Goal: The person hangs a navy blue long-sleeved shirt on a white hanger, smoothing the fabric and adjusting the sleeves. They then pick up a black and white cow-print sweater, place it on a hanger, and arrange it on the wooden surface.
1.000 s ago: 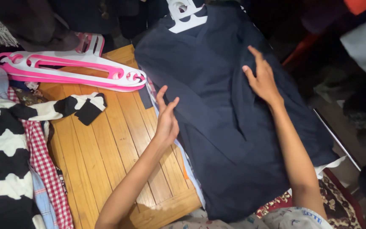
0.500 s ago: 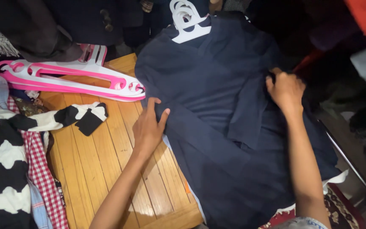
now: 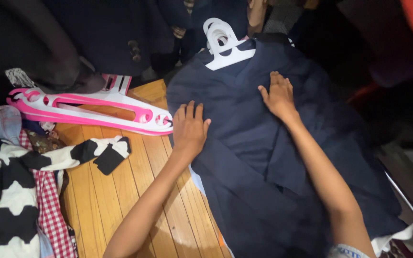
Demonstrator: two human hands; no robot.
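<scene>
A dark navy garment (image 3: 264, 157) lies spread over the right part of a wooden table (image 3: 106, 200), with a white plastic hanger (image 3: 223, 45) at its collar. My left hand (image 3: 190, 129) rests flat on the garment's left edge, fingers apart. Further up, my right hand (image 3: 277, 95) presses flat on the cloth just below the hanger. Neither hand grips anything. The right side of the garment is folded in over its middle.
Pink and white hangers (image 3: 92, 107) lie stacked at the table's far left. A black-and-white patterned top (image 3: 10, 191) and red checked cloth (image 3: 51, 215) cover the left side. Dark clothes (image 3: 96, 38) hang or pile at the back.
My right hand has moved left and up across the garment, from its right edge toward the collar. My left hand has shifted slightly up along the left edge.
</scene>
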